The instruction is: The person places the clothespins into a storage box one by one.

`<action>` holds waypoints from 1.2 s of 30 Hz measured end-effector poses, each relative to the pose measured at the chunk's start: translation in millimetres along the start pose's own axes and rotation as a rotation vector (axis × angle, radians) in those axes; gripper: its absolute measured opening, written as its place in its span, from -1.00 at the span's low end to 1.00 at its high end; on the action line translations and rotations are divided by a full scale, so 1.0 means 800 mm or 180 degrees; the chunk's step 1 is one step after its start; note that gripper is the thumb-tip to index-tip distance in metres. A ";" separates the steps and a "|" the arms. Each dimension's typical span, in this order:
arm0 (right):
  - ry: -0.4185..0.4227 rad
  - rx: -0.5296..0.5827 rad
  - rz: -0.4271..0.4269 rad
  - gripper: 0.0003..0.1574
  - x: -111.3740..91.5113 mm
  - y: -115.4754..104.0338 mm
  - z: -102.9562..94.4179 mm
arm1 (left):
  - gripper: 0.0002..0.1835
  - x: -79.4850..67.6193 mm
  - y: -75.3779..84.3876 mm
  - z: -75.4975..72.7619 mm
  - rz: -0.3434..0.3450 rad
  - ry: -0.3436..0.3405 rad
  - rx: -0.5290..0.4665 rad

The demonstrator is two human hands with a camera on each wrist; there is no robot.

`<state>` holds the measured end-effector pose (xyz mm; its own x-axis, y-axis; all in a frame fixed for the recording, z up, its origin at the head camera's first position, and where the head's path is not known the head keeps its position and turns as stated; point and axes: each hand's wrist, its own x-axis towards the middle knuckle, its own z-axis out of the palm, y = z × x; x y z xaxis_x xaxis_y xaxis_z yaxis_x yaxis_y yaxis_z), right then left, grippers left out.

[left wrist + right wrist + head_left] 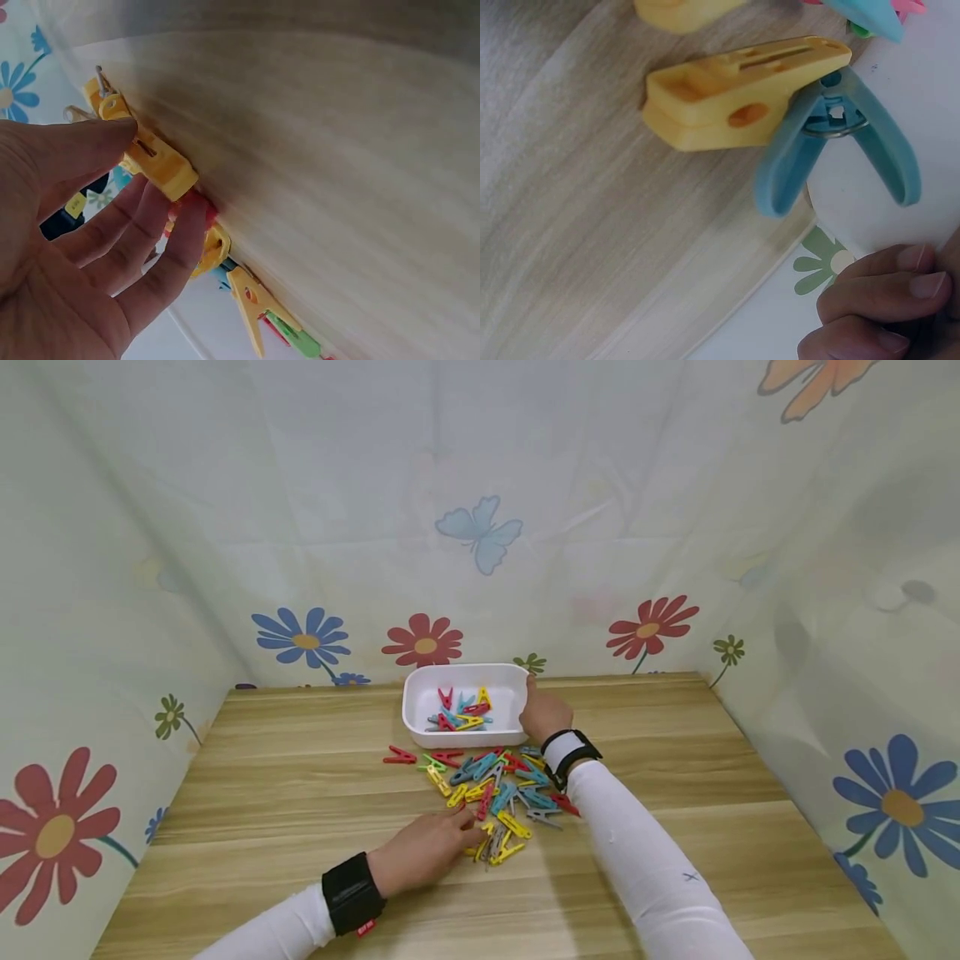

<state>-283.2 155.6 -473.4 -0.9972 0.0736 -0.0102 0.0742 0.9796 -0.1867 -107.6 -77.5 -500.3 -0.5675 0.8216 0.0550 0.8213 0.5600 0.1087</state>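
Note:
Clothespins in several colours lie in a loose pile (498, 785) on the wooden table. My left hand (427, 850) is at the pile's near left edge. Its thumb and fingers pinch a yellow clothespin (161, 161), low over the wood in the left wrist view. Behind the pile stands a white plastic tub (420, 732) with several red, yellow and blue clothespins inside. My right hand (546, 712) grips the tub's right end, fingers curled in the right wrist view. There, a yellow clothespin (712, 105) and a blue clothespin (780, 165) lie close to the camera.
A red clothespin (400, 755) lies a little apart, left of the pile. Flower-printed cloth (337, 568) closes off the back and both sides of the table (300, 760). The tub stands near the table's back edge. My right forearm (645, 860) reaches past the pile's right side.

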 end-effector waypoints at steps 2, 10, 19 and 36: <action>-0.0001 0.0003 -0.0003 -0.07 0.000 0.000 0.000 | -0.73 0.000 0.000 0.002 0.0011 0.0036 0.0036; -0.0021 0.0041 0.0006 -0.06 0.000 0.000 0.001 | -0.81 -0.001 -0.004 -0.007 0.0011 0.0092 0.0012; -0.0033 0.0010 0.0018 -0.06 0.004 0.002 0.002 | -0.76 0.010 -0.030 -0.065 -0.0243 0.0486 0.0028; -0.0074 -0.0052 0.0005 -0.07 0.007 0.000 0.005 | -0.78 0.062 -0.088 -0.121 -0.0600 0.1442 -0.0016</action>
<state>-289.1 155.6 -477.2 -0.9969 0.0709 -0.0334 0.0756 0.9824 -0.1707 -199.1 -86.5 -408.8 -0.6756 0.5761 0.4601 0.7021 0.6931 0.1631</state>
